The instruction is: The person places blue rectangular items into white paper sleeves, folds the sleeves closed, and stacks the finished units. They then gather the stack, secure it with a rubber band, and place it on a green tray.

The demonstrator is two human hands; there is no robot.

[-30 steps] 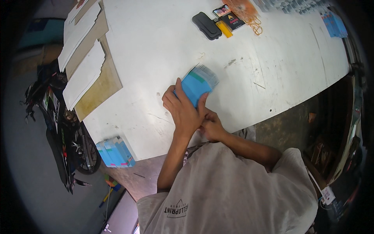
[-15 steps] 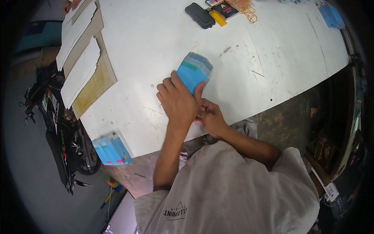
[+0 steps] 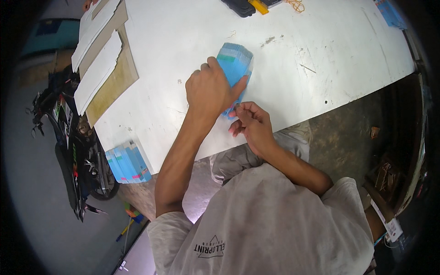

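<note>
A thick stack of blue paper slips (image 3: pixel 235 64) lies slantwise on the white table, its far end fanned into fine layers. My left hand (image 3: pixel 208 89) is wrapped over its left side, with the thumb stretched along the right side. At the near end of the stack, my right hand (image 3: pixel 254 121) has its thumb and forefinger pinched together at the edge, the other fingers curled. Exactly how many slips lie between those fingertips is hidden. Several more bundles of blue slips (image 3: pixel 128 162) stand together at the table's near left corner.
Torn white sheets (image 3: pixel 98 73) and a tan board (image 3: pixel 112 98) cover the table's left side. Along the far edge are a dark case (image 3: pixel 240 7), a yellow lighter (image 3: pixel 259 6) and orange rubber bands (image 3: pixel 295 5). Another blue bundle (image 3: pixel 390 14) sits far right. A motorcycle (image 3: pixel 68 146) stands left.
The view has shifted, with the far items higher in it. My left hand and the stack are farther up the picture. My right hand's fingers now show more plainly at the near end.
</note>
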